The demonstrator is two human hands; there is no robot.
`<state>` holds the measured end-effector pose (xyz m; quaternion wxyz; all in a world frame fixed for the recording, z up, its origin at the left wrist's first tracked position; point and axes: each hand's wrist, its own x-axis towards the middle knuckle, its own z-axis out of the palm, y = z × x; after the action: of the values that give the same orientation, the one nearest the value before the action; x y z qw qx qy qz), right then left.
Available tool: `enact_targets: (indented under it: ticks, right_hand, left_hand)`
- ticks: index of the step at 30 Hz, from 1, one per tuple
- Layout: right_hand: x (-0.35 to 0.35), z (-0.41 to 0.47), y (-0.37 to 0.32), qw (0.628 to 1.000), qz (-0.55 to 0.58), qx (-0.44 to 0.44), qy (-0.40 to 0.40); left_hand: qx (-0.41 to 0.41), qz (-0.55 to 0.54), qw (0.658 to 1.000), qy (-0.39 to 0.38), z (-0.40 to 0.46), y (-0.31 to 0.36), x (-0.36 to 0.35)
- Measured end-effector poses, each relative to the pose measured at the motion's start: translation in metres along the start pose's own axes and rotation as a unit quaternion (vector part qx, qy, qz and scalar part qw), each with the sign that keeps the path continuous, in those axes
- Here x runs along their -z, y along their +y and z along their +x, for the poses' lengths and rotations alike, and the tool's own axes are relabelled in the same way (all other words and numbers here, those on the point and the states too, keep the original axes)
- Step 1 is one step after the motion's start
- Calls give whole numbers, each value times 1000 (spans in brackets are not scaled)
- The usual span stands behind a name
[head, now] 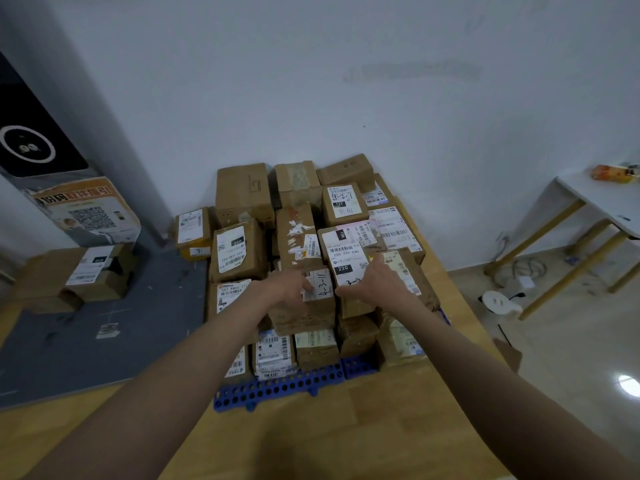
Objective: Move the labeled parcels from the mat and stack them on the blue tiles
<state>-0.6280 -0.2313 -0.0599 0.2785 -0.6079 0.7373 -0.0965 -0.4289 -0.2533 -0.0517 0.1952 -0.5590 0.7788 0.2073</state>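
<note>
Cardboard parcels (304, 258), too many to count surely, stood stacked on the blue tiles (277, 388) under both hands; two more waited on the mat (104, 327), far left. The left hand (289, 289) and right hand (372, 282) lay open, pressing the front parcel (308, 306). It seemed stiff and light, best gripped by opposite sides.

On my feed I see two bare forearms, no sleeves showing anywhere up to the bottom edge. The left hand (292, 285) and right hand (375, 281) carry no gloves, rings or watch; behind each hand the wrist is bare too.
</note>
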Motion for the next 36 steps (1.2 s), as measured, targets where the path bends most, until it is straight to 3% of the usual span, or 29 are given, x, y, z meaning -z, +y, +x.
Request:
enact_targets:
  ticks: [17, 20, 23, 27, 36]
  right_hand:
    - [-17, -7, -2, 1000, -16, -21, 0]
    - [-4, -7, -14, 999, -46, -20, -4]
    - [12, -5, -34, 996, -90, 12, 17]
    - [23, -3, -73, 980, -179, 90, 17]
    - [-25, -1, -185, 951, -200, 229, -59]
  left_hand:
    - [-12, -42, 999, 17, -7, -4, -1]
    - [-9, -101, 995, 25, -12, -14, 1]
    - [-15, -173, 982, 74, -23, -29, 6]
    - [8, -184, 972, 149, -44, -63, 21]
    - [110, -173, 961, 187, -98, -189, 15]
